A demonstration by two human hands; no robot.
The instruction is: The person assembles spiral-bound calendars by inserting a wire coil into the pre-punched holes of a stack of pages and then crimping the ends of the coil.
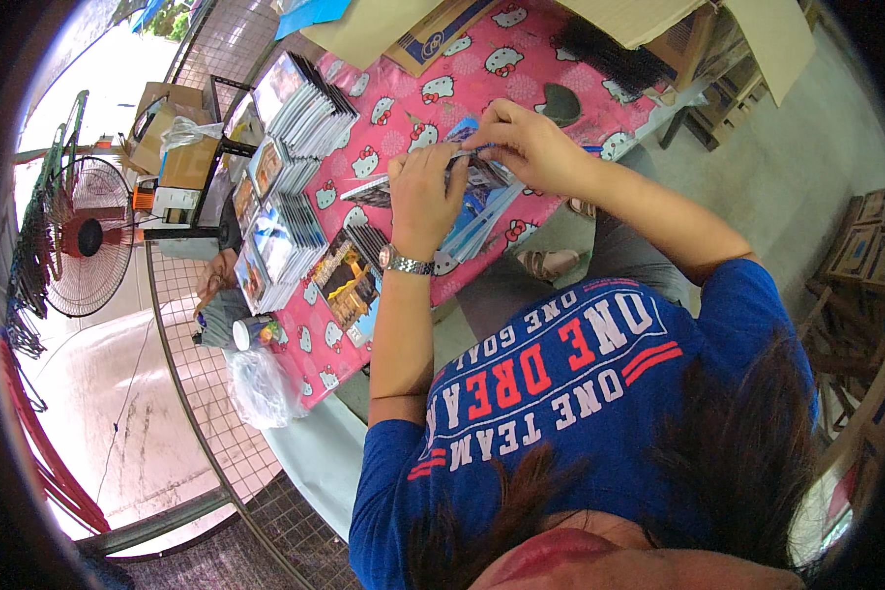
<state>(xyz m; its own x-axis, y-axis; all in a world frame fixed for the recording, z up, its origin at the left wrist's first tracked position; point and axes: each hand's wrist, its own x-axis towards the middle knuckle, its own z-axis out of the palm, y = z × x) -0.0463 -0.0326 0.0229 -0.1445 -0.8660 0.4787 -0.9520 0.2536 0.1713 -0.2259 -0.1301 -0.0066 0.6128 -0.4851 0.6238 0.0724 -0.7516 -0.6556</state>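
Observation:
Over the near edge of the table, my left hand (425, 192), with a metal watch (403, 263) on its wrist, is closed with its fingertips at the top edge of a picture booklet (487, 187). My right hand (523, 146) pinches at the same edge, close to the left fingertips. Exactly what lies between the fingertips is too small to make out. The booklet stands tilted, with a blue picture and several pale leaves fanned below my hands. Beside my left hand, another leaf or booklet (366, 191) slants outward. A booklet with a yellow picture (347, 285) lies by my left wrist.
Stacks of picture booklets (305, 123) line the table's left side on a pink patterned cloth (374, 138). A dark green oval thing (561, 104) lies beyond my right hand. Cardboard (442, 37) stands at the far edge. A cup (251, 333), plastic bag (263, 388) and fan (90, 237) are left.

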